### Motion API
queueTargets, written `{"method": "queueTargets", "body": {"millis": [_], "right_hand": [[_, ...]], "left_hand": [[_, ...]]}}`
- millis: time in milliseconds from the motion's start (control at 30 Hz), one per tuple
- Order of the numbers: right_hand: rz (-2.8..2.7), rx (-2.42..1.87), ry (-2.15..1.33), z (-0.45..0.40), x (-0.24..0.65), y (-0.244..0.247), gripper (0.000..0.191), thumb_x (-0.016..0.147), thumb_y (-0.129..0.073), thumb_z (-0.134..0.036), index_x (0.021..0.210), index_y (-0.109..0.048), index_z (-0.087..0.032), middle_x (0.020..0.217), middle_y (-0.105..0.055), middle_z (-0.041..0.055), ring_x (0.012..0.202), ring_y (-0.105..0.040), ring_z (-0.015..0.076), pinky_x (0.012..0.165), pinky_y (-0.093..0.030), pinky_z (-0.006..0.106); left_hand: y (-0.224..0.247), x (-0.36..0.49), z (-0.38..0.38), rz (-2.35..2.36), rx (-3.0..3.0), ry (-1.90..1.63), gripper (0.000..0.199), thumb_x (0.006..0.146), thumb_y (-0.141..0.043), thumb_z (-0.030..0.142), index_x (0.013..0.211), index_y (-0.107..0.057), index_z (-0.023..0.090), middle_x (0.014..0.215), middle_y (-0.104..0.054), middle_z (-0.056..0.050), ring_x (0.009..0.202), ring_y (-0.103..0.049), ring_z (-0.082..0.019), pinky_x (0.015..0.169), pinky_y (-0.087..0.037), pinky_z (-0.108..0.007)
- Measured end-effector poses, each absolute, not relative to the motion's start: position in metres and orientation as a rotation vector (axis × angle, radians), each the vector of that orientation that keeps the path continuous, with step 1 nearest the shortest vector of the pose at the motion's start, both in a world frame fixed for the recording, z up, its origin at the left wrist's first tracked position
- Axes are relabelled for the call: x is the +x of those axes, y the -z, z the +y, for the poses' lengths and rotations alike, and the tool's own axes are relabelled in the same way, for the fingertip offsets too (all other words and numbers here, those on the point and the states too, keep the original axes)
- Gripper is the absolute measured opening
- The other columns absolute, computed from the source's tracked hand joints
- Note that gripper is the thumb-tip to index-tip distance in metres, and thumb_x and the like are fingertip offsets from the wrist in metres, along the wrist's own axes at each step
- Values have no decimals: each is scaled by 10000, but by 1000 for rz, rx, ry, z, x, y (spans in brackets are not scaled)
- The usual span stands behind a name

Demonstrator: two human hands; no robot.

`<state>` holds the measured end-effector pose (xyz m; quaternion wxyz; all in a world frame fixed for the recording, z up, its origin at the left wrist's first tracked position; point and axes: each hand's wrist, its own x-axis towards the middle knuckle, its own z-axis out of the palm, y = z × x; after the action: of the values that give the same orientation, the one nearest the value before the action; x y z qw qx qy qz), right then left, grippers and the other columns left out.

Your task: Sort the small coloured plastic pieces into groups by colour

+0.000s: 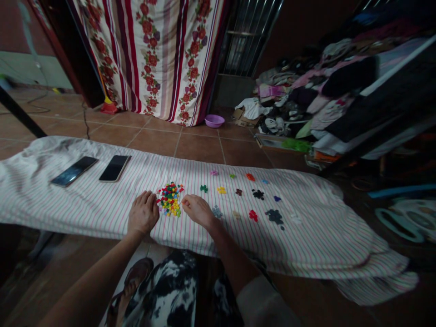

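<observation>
A mixed pile of small coloured pieces (pixel 169 200) lies on a striped cloth (pixel 190 236). My left hand (pixel 143 212) rests at the pile's left edge, its fingers together and curled; anything inside is hidden. At the pile's right edge my right hand (pixel 196 210) is pinched, with a small orange piece (pixel 183 202) at its fingertips. Farther right are small single-colour groups, among them dark green (pixel 203 188), yellow (pixel 221 190), orange (pixel 250 177), black (pixel 258 194), red (pixel 253 215) and dark grey (pixel 274 216).
Two phones (pixel 75 171) (pixel 115 168) lie on the cloth at the left. Beyond it, a purple bowl (pixel 214 121) stands on the tiled floor by a flowered curtain (pixel 153 63). Clothes (pixel 299 91) are heaped at the back right.
</observation>
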<state>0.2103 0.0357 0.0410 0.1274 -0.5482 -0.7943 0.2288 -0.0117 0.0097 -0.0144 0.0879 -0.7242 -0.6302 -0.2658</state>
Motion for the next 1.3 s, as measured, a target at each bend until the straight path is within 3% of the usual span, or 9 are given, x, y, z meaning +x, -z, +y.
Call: {"method": "queueTargets", "body": {"millis": [700, 1300], "right_hand": [[-2078, -1542, -668, 49, 222, -49, 190, 844, -533, -118, 970, -654, -194, 882, -728, 36, 768, -648, 151, 700, -443, 229], [-1542, -1518, -686, 57, 320, -50, 215, 766, -532, -204, 913, -690, -212, 821, -725, 9, 769, -682, 157, 730, -519, 264]], "left_hand": [[22, -17, 11, -1768, -2130, 719, 367, 924, -393, 266, 1147, -636, 104, 1227, -664, -182, 1225, -575, -302, 1055, -461, -458], [23, -21, 11, -1759, -2152, 679, 385, 927, -390, 279, 1148, -640, 88, 1227, -662, -192, 1221, -577, -317, 1042, -467, -468]]}}
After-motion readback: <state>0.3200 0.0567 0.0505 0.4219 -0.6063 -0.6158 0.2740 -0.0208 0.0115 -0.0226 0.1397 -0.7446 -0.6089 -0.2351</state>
